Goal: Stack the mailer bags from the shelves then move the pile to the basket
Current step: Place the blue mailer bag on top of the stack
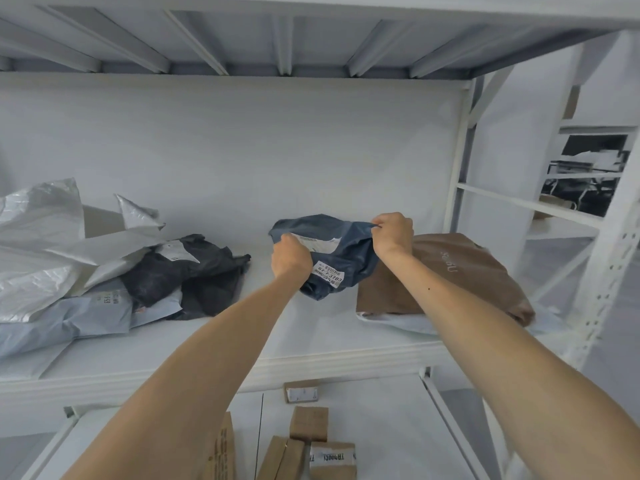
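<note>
A dark blue mailer bag (pixel 346 251) with white printed labels is held in both hands just right of the frame's centre, over the white shelf board (pixel 242 341). The left hand (pixel 290 258) is closed in a fist around the bag's crumpled left side. The right hand (pixel 394 233) pinches its upper right corner between curled fingers and thumb. Whether the bag's lower edge touches the board cannot be told.

Its right edge overlaps a brown mailer bag (pixel 460 271) lying flat at centre right, on top of a white bag (pixel 391 322) whose edge shows beneath it.

At centre left, well apart from the hands, sits a loose heap: a crumpled black mailer bag (pixel 194 268), a pale blue-grey bag (pixel 69 317) below it, and silver bags (pixel 41 237) reaching the left edge.

At the bottom centre, cardboard boxes (pixel 308 424) lie on the lower shelf. A perforated white upright (pixel 602 271) runs down the right edge.
</note>
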